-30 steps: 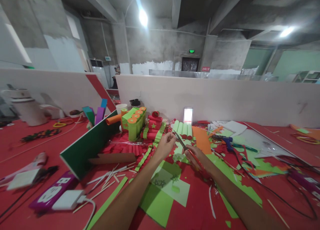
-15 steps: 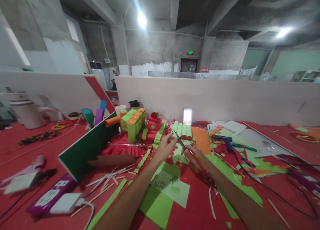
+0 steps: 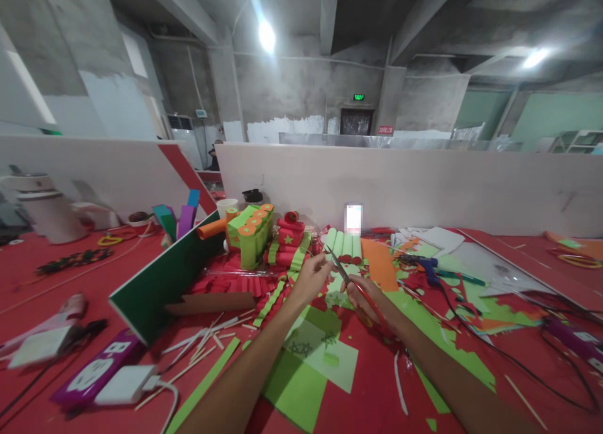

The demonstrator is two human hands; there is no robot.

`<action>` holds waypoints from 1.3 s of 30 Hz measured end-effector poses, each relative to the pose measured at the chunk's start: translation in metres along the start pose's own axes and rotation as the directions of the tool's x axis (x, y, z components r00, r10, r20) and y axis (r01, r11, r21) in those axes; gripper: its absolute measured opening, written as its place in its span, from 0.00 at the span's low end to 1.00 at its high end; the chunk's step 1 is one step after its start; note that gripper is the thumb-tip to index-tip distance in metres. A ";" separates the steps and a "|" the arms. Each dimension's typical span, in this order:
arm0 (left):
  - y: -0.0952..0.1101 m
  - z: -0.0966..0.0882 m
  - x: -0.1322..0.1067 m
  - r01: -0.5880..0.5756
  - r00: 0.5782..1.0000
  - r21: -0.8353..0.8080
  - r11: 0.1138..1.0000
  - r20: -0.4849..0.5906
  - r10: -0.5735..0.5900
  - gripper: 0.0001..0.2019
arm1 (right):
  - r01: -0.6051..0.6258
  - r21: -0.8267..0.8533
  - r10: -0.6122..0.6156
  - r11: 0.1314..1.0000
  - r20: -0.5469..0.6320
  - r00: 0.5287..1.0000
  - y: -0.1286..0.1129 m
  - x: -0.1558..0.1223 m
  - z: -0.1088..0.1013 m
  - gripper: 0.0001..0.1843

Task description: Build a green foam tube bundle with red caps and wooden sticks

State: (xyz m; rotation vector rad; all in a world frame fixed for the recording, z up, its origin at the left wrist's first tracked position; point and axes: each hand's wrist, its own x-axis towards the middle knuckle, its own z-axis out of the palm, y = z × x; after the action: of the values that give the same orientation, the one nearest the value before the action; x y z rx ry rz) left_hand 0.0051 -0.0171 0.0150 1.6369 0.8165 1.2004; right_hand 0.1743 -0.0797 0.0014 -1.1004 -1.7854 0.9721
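My right hand point(image 3: 362, 299) is closed around a pair of scissors point(image 3: 340, 269) with red handles, their blades pointing up and to the left. Close to the blade tips, my left hand point(image 3: 311, 276) has its fingers pinched together; what sits between them is too small to make out. Below both hands lies a pale green sheet point(image 3: 346, 365) with stars drawn on it, over a brighter green sheet point(image 3: 296, 402). Just beyond the hands stand pale green rolls point(image 3: 340, 242) with red ends.
Left of my hands are a green and orange paper model point(image 3: 252, 230), red rolls with a star point(image 3: 288, 236) and a dark green board point(image 3: 164, 283). Thin sticks point(image 3: 205, 346) and a purple power strip point(image 3: 97, 371) lie nearer. At right rest an orange sheet point(image 3: 379, 264) and a blue glue gun point(image 3: 428, 269).
Both hands and the scissors keep almost the same place. Only a very slight shift of the view shows.
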 end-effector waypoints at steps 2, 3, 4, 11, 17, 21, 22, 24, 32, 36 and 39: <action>0.000 0.001 0.000 0.004 1.000 -0.003 1.000 -0.001 -0.004 0.10 | -0.010 0.028 0.010 1.000 0.007 1.000 -0.004 0.000 0.000 0.24; 0.000 0.001 0.001 0.003 1.000 -0.002 1.000 0.001 -0.003 0.10 | -0.010 0.035 0.009 0.999 0.007 1.000 -0.005 -0.001 0.000 0.24; 0.000 0.001 0.001 0.002 1.000 -0.001 1.000 0.002 -0.002 0.10 | -0.007 0.036 0.007 0.999 0.005 1.000 -0.007 -0.001 0.000 0.24; 0.000 0.000 0.000 -0.007 1.000 -0.020 1.000 0.017 0.007 0.10 | 0.007 0.000 -0.007 1.000 0.007 1.000 -0.006 0.000 0.000 0.22; -0.001 -0.001 0.000 -0.007 1.000 -0.015 1.000 0.005 0.007 0.10 | 0.010 0.009 -0.010 1.000 -0.015 1.000 0.005 0.003 0.003 0.23; -0.004 -0.002 0.001 -0.002 1.000 -0.001 1.000 0.027 0.002 0.10 | -0.007 0.062 0.009 0.998 -0.026 1.000 0.014 0.004 0.005 0.23; -0.004 -0.002 0.001 0.003 0.999 0.010 1.000 0.036 -0.003 0.10 | -0.023 0.072 0.025 0.997 -0.018 1.000 0.016 0.004 0.005 0.23; -0.004 -0.003 0.001 0.008 0.999 0.027 1.000 0.046 -0.009 0.10 | -0.048 0.077 0.048 0.996 0.000 0.999 0.016 0.004 0.004 0.22; -0.009 -0.003 0.001 0.029 0.996 0.065 0.997 0.077 -0.034 0.10 | 0.035 0.077 -0.028 0.996 -0.098 0.995 0.013 0.007 0.002 0.17; -0.010 -0.001 -0.002 0.030 0.983 0.126 0.992 0.179 -0.052 0.09 | 0.013 0.182 0.020 0.983 -0.181 0.983 0.016 0.011 0.001 0.16; -0.009 0.002 -0.007 0.023 0.954 0.155 0.988 0.291 -0.068 0.09 | 0.017 0.147 0.024 0.989 -0.274 0.961 0.019 0.014 -0.003 0.18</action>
State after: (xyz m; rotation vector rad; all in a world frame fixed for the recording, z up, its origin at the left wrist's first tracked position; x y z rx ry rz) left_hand 0.0046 -0.0201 0.0041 1.8558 0.7624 0.8491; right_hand 0.1785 -0.0597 -0.0112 -1.0877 -1.4641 0.8904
